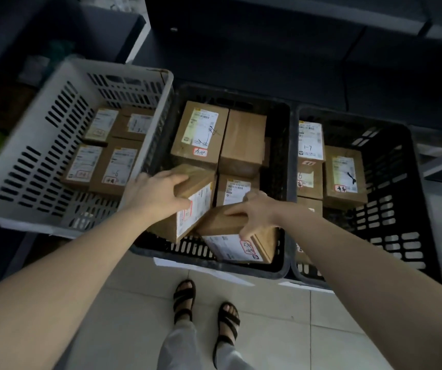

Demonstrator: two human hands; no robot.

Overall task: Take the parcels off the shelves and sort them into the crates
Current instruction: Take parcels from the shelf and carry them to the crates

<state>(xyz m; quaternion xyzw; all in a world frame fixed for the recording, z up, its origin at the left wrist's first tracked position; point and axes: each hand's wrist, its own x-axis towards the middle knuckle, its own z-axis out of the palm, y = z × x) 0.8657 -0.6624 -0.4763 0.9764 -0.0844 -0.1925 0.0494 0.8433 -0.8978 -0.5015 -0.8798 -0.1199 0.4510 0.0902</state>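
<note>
Down in the middle crate (241,271), left grip (158,194) clasps the steep-tilted parcel (185,221), right grip (256,214) clasps the crosswise parcel (230,247).

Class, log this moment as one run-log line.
left hand: grips left parcel | right hand: grips right parcel | place: middle black crate

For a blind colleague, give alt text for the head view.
The left hand grips a tilted parcel and the right hand a second parcel in the middle black crate. A white crate and another black crate flank it.
</note>
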